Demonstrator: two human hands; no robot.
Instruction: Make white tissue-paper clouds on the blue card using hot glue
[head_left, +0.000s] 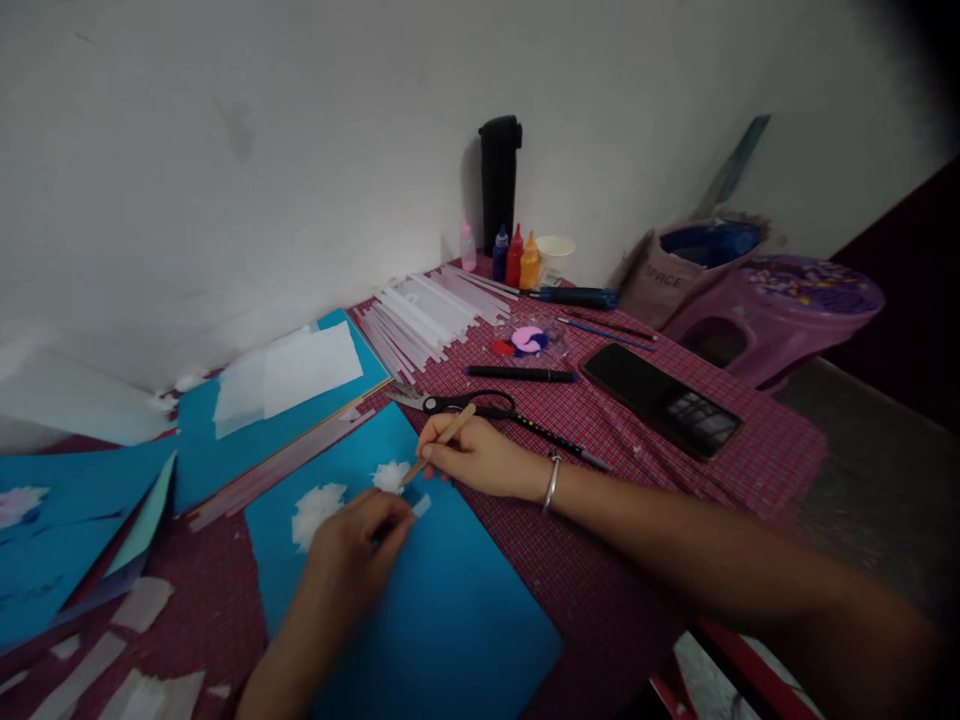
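Observation:
My right hand (484, 458) grips a flat wooden craft stick (457, 424), its lower end tipped down to a small white paper tuft (389, 476). Close by, my left hand (349, 550) pinches a short white paper strip (422, 506) between thumb and fingers. Both hands are over a blue sheet of paper (450, 610). Left of the small tuft sits a larger ruffled white one (316, 508), partly behind my left hand. Just beyond my right hand lie black-handled scissors (442, 403) and a dotted pencil (546, 434).
White paper strips (420, 320) lie at the back near paint bottles (514, 262) and a black flask (499, 185). A phone (664, 397), black pen (521, 374) and paint blobs (529, 340) are to the right. Paper scraps (90, 670) lie front left. A pink stool (720, 315) stands beyond.

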